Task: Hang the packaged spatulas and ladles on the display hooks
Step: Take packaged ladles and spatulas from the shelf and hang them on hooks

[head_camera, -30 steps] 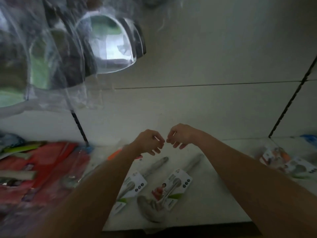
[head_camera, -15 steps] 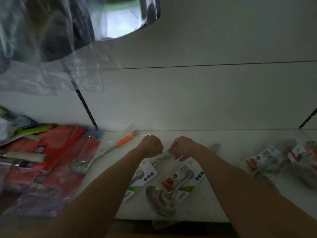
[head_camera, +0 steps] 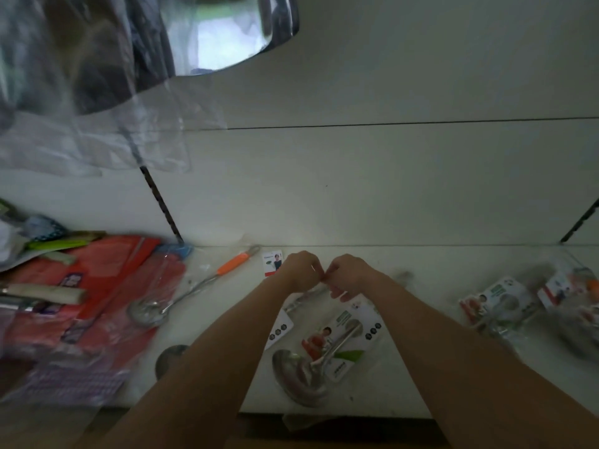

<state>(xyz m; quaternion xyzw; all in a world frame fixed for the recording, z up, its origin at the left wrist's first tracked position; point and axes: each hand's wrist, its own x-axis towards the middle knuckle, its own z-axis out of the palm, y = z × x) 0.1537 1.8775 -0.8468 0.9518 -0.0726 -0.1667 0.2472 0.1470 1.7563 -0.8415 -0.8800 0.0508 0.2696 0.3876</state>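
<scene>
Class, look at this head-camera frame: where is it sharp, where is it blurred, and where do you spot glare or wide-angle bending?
Head view: dim overall; the ladle on its card is fairly sharp; packaged utensils at the right edge smear with blur; the plastic-wrapped steel item at the top throws a bright reflection; the shelf's back edge curves slightly; what the left hand and right hand pinch is unclear.

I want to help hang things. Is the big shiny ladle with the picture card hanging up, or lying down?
Lying down. The packaged ladle lies flat on the white shelf, bowl nearest the camera, below both hands; no hook holds it.
</scene>
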